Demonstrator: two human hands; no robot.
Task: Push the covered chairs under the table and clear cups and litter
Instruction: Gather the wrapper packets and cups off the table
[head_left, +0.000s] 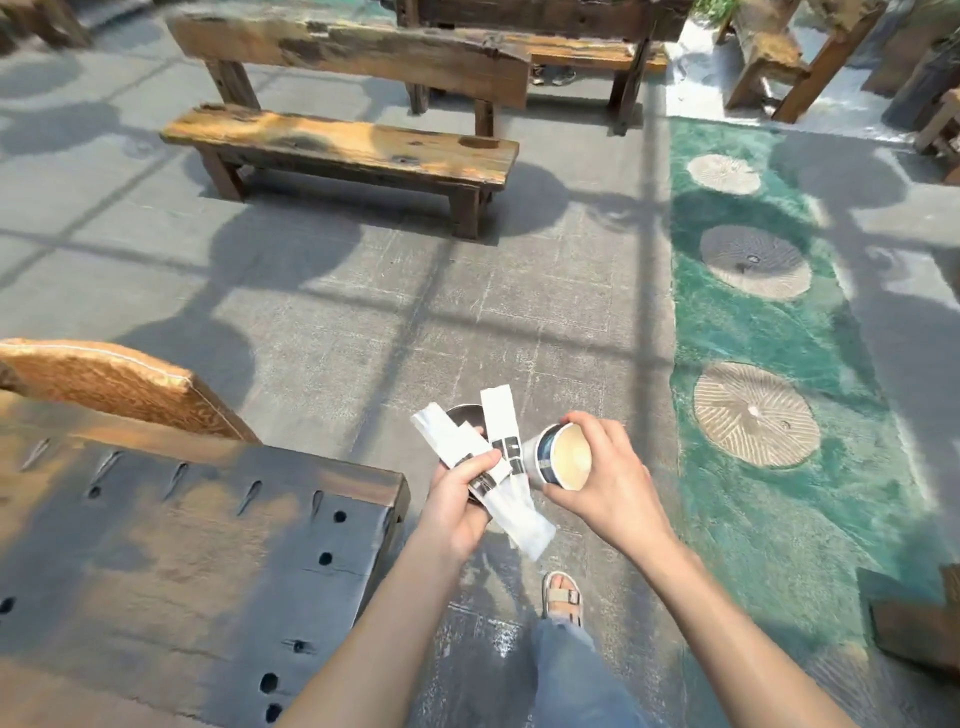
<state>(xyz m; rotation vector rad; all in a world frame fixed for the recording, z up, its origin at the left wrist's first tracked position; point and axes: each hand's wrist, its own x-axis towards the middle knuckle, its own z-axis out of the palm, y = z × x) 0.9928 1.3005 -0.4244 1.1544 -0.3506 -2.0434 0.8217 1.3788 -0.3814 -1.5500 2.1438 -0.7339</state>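
My left hand (460, 499) grips a bundle of white paper wrappers (498, 441) with dark printed bands, and a dark round lid or cup (465, 415) shows partly behind them. My right hand (605, 478) holds an empty paper cup (563, 457), tipped on its side with its cream inside facing me. Both hands hang over the concrete floor just right of the dark wooden table (208, 545). An orange-covered chair back (104, 384) rises at the table's far edge.
A wooden bench (337, 143) and a rough wooden table (363, 49) stand ahead. A green painted strip (753, 322) with round stone discs runs along the right. More wooden furniture sits at the far right and lower right. My sandalled foot (561, 597) is below.
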